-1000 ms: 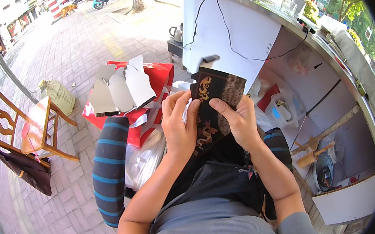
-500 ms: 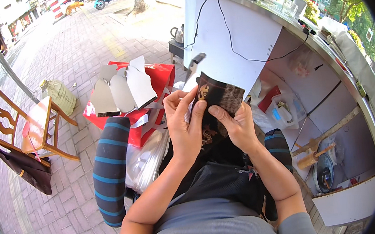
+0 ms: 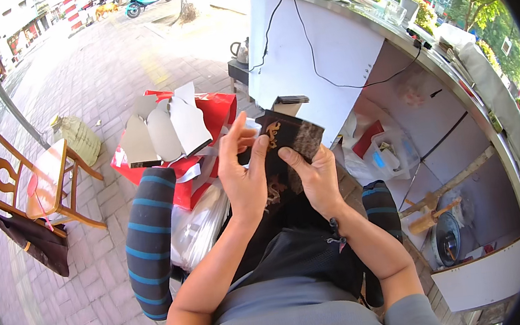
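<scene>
A black cardboard carton (image 3: 294, 137) with a gold figure and a mottled grey patch is tilted in front of me, above my lap. My right hand (image 3: 319, 181) grips its lower right side, thumb pressed on the front and fingers behind. At its left edge is my left hand (image 3: 243, 174), fingers apart, the index stretched up and the thumb tip by the edge. A dark flap (image 3: 290, 101) stands out at the carton's top. Below, more black surface with gold marks (image 3: 274, 190) shows, partly hidden by my hands.
Left of my hands, a red bag (image 3: 218, 110) holds unfolded grey-white cartons (image 3: 166, 135). Clear plastic (image 3: 200, 228) lies beside a striped padded armrest (image 3: 153, 240). A wooden chair (image 3: 48, 182) stands further left. At right is a white counter (image 3: 310, 46) with shelves and a plastic tub (image 3: 395, 152).
My left thumb has slid back from the carton's front to its edge, and the index finger has straightened upward. The top flap has changed position. The view has shifted slightly.
</scene>
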`<action>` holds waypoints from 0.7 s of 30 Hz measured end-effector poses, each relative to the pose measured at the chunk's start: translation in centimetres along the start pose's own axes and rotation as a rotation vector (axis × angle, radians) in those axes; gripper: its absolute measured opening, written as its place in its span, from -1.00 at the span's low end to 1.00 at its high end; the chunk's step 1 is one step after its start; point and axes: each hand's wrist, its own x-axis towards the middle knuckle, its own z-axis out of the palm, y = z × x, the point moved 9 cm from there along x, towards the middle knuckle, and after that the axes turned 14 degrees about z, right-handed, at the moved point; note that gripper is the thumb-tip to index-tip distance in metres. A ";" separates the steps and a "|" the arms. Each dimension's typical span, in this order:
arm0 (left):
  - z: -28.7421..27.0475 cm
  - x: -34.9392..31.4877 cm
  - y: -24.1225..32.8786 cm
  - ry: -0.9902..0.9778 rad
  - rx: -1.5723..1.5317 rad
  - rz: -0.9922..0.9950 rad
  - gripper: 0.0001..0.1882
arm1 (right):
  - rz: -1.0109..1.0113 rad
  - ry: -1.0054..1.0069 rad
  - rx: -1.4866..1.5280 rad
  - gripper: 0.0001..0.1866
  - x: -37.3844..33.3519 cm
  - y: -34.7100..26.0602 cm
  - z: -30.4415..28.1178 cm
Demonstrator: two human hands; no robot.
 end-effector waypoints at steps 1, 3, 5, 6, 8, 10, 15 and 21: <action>-0.3 0.3 0.4 0.019 0.057 0.050 -0.65 | -0.003 0.014 -0.032 -0.75 -0.1 -0.1 0.0; -0.3 0.5 1.0 -0.023 0.159 0.097 -0.70 | -0.005 0.038 -0.095 -0.76 -0.3 -0.3 -0.1; -0.5 0.7 1.9 -0.032 0.235 0.186 -0.72 | -0.028 -0.004 -0.170 -0.74 -0.5 -0.8 0.3; -0.6 0.6 1.9 -0.027 0.239 0.170 -0.77 | -0.027 -0.012 -0.213 -0.74 -0.7 -0.9 0.3; -0.3 0.9 2.4 -0.094 0.299 0.238 -0.79 | -0.025 -0.026 -0.251 -0.75 -0.8 -0.9 0.3; -0.1 1.0 2.3 -0.140 0.256 0.240 -0.82 | -0.022 -0.042 -0.244 -0.75 -0.8 -0.9 0.3; 0.5 0.9 1.1 -0.202 0.000 0.068 -0.85 | 0.016 -0.113 -0.136 -0.77 -0.3 -0.7 -0.2; 0.5 1.8 5.8 -0.206 0.538 0.481 -0.54 | 0.034 -0.180 -0.112 -0.76 0.5 -0.9 -0.9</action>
